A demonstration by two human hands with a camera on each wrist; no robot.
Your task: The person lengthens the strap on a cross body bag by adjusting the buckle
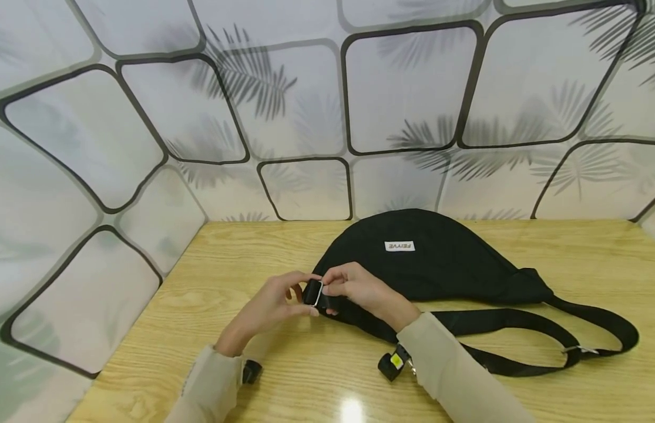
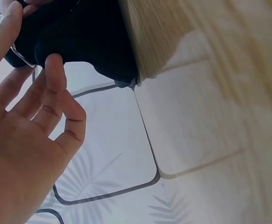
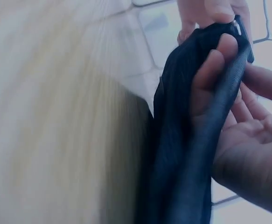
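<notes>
A black fabric waist bag (image 1: 422, 258) with a small white label (image 1: 399, 246) lies on the table. At its left end is a thin metal buckle (image 1: 318, 294) threaded with black webbing. My left hand (image 1: 276, 302) pinches the buckle end between thumb and fingers, the thumb at its lower edge. From the other side my right hand (image 1: 364, 294) grips the webbing (image 3: 205, 149) right beside the buckle, some fingers curled under it. In the left wrist view, dark fabric partly hides the metal edge (image 2: 21, 56) by the fingertips.
The bag's long strap (image 1: 486, 320) loops to the right across the wooden table (image 1: 232, 258), with a metal slider (image 1: 581, 349) on it. A patterned cloth wall (image 1: 301, 188) stands behind and at the left. Black wrist cameras (image 1: 393, 364) sit under the sleeves.
</notes>
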